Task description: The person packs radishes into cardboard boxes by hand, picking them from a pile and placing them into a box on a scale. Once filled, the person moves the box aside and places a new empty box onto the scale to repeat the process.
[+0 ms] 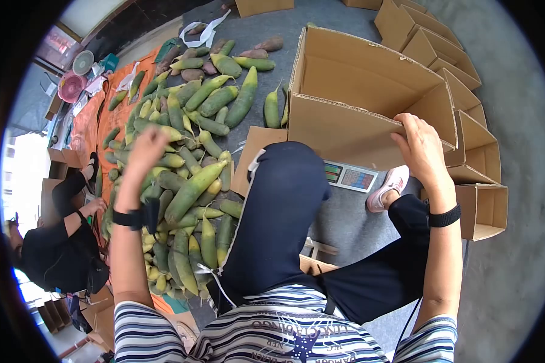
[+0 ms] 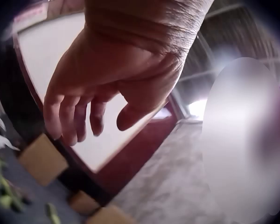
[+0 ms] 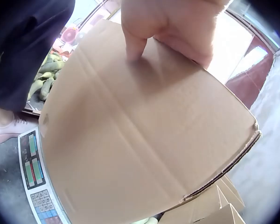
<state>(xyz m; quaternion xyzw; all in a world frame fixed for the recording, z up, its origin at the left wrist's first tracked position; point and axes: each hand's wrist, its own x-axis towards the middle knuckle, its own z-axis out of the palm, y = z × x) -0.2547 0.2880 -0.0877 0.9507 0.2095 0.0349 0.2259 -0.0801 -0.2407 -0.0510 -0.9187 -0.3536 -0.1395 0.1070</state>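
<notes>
My left hand (image 1: 146,150) is raised over a heap of green radishes (image 1: 191,192), blurred in the head view. In the left wrist view its fingers hang loosely curled, with nothing in them. On the right, my right hand (image 1: 421,148) grips the near rim of a large open cardboard box (image 1: 345,121). Its thumb (image 3: 136,49) lies on the outer wall and the other fingers go over the edge. A digital scale (image 1: 351,176) shows below the box, its keypad and displays towards me. Part of the box floor is hidden behind its near wall.
More open cardboard boxes (image 1: 475,142) line the right side. Reddish radishes (image 1: 269,44) and a white plastic bag (image 1: 207,31) lie at the far left. An orange sheet (image 1: 94,130) runs beside the heap. Another person (image 1: 63,257) sits at the left. My knee (image 1: 287,181) stands between heap and scale.
</notes>
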